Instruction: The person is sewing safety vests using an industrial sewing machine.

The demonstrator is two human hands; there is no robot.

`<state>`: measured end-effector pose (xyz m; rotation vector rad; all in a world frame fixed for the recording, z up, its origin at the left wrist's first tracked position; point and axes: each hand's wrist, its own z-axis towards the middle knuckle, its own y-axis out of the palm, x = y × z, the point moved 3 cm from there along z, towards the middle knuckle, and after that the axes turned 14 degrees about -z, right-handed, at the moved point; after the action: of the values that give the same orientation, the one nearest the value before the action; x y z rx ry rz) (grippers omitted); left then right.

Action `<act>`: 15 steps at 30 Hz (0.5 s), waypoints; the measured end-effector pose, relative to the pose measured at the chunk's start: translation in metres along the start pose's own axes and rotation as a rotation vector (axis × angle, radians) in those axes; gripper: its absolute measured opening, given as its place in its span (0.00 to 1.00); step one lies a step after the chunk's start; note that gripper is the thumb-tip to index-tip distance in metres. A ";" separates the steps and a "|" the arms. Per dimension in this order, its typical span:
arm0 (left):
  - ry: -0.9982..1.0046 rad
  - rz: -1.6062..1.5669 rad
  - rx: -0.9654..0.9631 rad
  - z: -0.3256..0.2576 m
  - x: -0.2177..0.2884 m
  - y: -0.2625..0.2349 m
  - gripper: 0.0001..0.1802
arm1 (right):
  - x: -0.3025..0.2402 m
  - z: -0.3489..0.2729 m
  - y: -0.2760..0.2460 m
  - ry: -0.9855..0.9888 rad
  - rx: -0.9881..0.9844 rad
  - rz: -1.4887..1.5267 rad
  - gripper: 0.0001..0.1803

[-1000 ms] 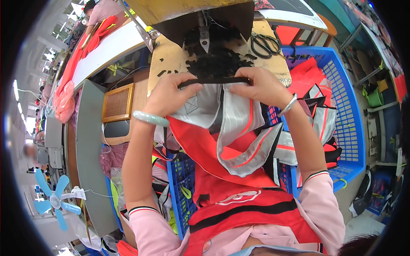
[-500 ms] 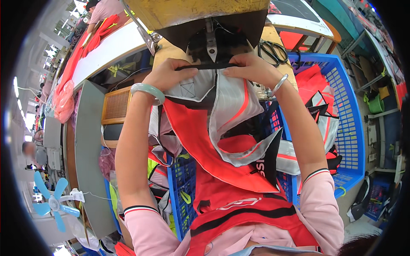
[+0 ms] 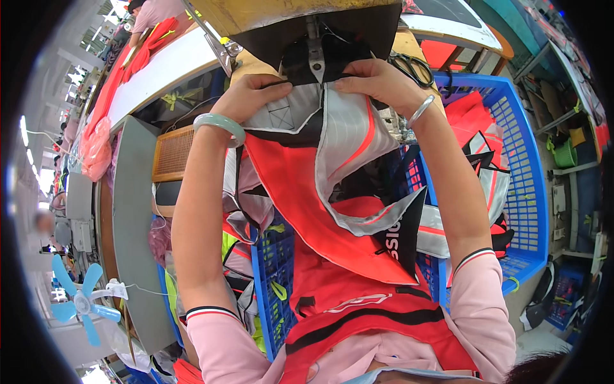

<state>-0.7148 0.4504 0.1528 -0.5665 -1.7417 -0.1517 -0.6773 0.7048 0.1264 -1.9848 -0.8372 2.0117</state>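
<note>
Both hands grip the far edge of a garment piece (image 3: pixel 291 192), red and silver-grey with black edging, at a sewing machine (image 3: pixel 307 25). My left hand (image 3: pixel 246 97) pinches the black-edged top between thumb and fingers, beside a grey patch with a crossed stitch pattern. My right hand (image 3: pixel 384 86) pinches the same edge on the other side, thumb on the grey fabric. Between the hands, the edge lies right at the machine's needle bar (image 3: pixel 315 64); the exact contact is hidden. The rest of the piece drapes down over my red apron (image 3: pixel 352 301).
At the right stands a blue plastic basket (image 3: pixel 540 211) with red and grey garment pieces. Black scissors (image 3: pixel 411 69) lie on the machine table, beyond my right hand. Another blue basket (image 3: pixel 272 307) is below. A blue fan (image 3: pixel 82 304) and a person (image 3: pixel 153 13) are at left.
Both hands have moved slightly away from me, carrying the garment's edge closer to the needle bar. The black strip stretched between them has tilted away and shows less clearly.
</note>
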 end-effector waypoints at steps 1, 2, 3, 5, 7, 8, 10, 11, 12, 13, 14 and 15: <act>-0.004 -0.031 -0.022 -0.003 0.001 0.000 0.21 | 0.000 -0.002 -0.001 -0.047 0.006 -0.003 0.23; 0.010 -0.004 0.018 -0.007 0.002 -0.002 0.20 | 0.001 -0.008 -0.006 -0.013 0.095 -0.052 0.23; 0.015 0.012 0.029 -0.014 0.003 -0.004 0.20 | 0.000 -0.016 -0.013 -0.036 0.160 -0.075 0.23; 0.043 0.081 0.006 -0.033 0.004 -0.003 0.18 | -0.006 -0.040 -0.023 -0.082 0.118 -0.261 0.23; 0.087 0.178 -0.153 -0.064 0.000 0.009 0.18 | -0.015 -0.081 -0.015 -0.222 -0.243 -0.306 0.22; 0.093 0.254 -0.227 -0.078 -0.003 0.016 0.18 | -0.019 -0.102 -0.003 -0.271 -0.518 -0.238 0.21; 0.025 0.185 -0.279 -0.102 -0.013 0.037 0.19 | -0.026 -0.137 -0.008 -0.150 -0.593 -0.004 0.21; 0.039 0.126 -0.327 -0.110 -0.017 0.051 0.18 | -0.029 -0.138 0.000 -0.198 -0.400 0.084 0.25; 0.079 0.164 -0.387 -0.117 -0.019 0.064 0.17 | -0.035 -0.136 0.003 -0.438 -0.167 -0.197 0.29; 0.104 0.194 -0.418 -0.124 -0.022 0.075 0.17 | -0.035 -0.134 0.017 -0.459 -0.153 -0.211 0.30; 0.193 0.221 -0.459 -0.130 -0.021 0.085 0.16 | -0.033 -0.130 0.031 -0.476 -0.144 -0.235 0.31; 0.361 0.298 -0.451 -0.137 -0.019 0.092 0.15 | -0.027 -0.129 0.046 -0.381 -0.321 -0.041 0.31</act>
<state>-0.5503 0.4707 0.1518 -1.0511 -1.2564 -0.4149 -0.5390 0.6854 0.1335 -1.7257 -1.3443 2.3983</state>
